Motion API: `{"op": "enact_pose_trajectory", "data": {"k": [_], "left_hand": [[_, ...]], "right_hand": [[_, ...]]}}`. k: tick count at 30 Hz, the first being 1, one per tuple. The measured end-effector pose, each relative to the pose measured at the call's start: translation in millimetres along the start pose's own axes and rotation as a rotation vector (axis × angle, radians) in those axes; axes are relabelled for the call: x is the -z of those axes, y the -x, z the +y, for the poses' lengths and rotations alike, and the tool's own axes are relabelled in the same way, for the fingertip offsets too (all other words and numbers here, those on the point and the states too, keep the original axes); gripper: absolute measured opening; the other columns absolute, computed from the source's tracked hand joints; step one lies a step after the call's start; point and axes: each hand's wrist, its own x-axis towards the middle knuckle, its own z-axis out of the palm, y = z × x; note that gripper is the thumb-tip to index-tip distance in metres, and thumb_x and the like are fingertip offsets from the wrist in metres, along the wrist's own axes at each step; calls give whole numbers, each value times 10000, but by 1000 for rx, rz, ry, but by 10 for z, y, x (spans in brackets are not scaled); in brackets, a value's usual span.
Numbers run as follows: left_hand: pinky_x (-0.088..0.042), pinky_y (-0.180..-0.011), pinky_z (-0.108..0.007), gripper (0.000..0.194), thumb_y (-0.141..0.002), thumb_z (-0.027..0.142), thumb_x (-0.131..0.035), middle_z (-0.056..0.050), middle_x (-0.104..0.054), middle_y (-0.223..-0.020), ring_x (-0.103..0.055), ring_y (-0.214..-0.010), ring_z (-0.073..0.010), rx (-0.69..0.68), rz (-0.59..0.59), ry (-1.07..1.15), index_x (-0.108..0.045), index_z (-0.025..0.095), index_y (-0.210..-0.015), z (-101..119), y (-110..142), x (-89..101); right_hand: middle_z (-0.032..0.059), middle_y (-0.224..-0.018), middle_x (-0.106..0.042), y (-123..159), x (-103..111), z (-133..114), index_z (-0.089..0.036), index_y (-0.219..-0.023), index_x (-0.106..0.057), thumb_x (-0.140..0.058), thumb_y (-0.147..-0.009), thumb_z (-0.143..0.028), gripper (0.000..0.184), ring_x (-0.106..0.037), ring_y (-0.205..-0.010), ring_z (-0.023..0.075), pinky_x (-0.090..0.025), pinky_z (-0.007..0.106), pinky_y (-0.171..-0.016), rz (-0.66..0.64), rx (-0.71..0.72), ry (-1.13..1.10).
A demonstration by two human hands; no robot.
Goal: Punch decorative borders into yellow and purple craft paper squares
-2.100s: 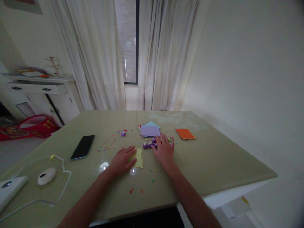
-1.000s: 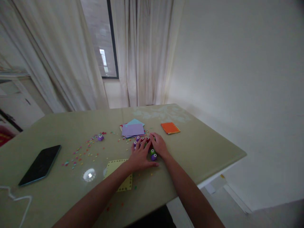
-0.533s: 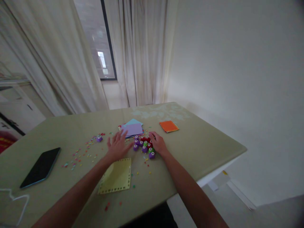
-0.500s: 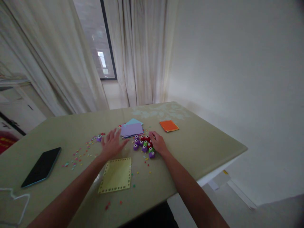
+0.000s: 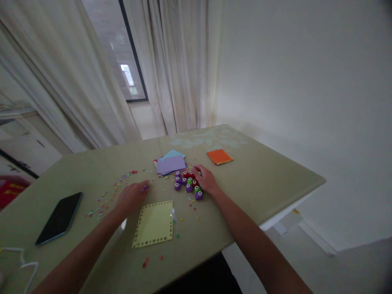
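My left hand (image 5: 134, 198) is closed, with a small purple one-eyed toy (image 5: 145, 188) showing at its fingertips, left of the cluster. A cluster of one-eyed toys (image 5: 189, 188) in purple, red and green lies on the table. Curled round its upper right side is my right hand (image 5: 206, 179), its fingers touching the toys and hiding some of them. A yellow paper square (image 5: 154, 224) with a punched border lies below and between my hands. Behind the cluster sits a pile of paper with a lilac sheet (image 5: 170, 164) on top and a light blue sheet (image 5: 173, 153) under it.
An orange square (image 5: 219, 156) with a yellow border lies farther back on the right. A black tablet (image 5: 59, 218) rests at the left, near a white cable (image 5: 23, 257). Tiny coloured paper bits (image 5: 122, 178) are scattered over the table (image 5: 260, 179).
My left hand has lowered and closed, and the purple toy that lay by its fingers is now in its grip. My right hand stays at the cluster. The view has shifted slightly.
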Motion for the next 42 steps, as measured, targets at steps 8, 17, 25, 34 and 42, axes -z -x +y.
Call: {"op": "enact_pose_trajectory", "data": {"k": [8, 17, 25, 34, 42], "left_hand": [[-568, -930, -357, 193, -952, 276, -692, -101, -791, -1212, -757, -1084, -279, -266, -34, 170, -778, 220, -1116, 674, 109, 46], [-570, -997, -372, 211, -935, 162, -761, -47, -807, -1186, -752, -1116, -261, -453, 30, 280, -776, 261, -1121, 1200, 138, -54], [-572, -1043, -434, 253, -949, 127, -740, -87, -759, -1241, -719, -1160, -292, -502, 160, 228, -761, 253, -1167, 1295, 91, -181], [-465, -1203, -527, 429, -923, 129, -769, -112, -697, -1419, -613, -1362, -332, -519, 223, 250, -711, 255, -1329, 1394, -51, -183], [-513, -1137, -460, 401, -900, 159, -778, -97, -734, -1401, -673, -1289, -308, -542, 83, 271, -751, 254, -1288, 1320, -217, -5]], "right_hand": [[97, -1152, -790, -11, 5, 20, -208, -1144, -744, -538, -1076, -519, 380, -711, -1083, 246, -510, 359, -991, 24, 28, -48], [44, -969, -746, -79, -7, 153, -225, -979, -687, -389, -1077, -647, 526, -671, -934, 214, -510, 323, -898, 108, 5, -166], [51, -932, -740, -114, -12, 177, -234, -922, -680, -414, -1049, -682, 536, -660, -890, 234, -515, 349, -855, 132, -40, -203], [47, -954, -745, -140, 3, 167, -229, -976, -700, -469, -1045, -620, 459, -677, -914, 231, -535, 360, -873, 106, -41, -210], [79, -1178, -738, -21, 251, 91, -225, -944, -750, -840, -822, -439, 262, -676, -1178, 265, -514, 413, -1038, 10, 71, -169]]}}
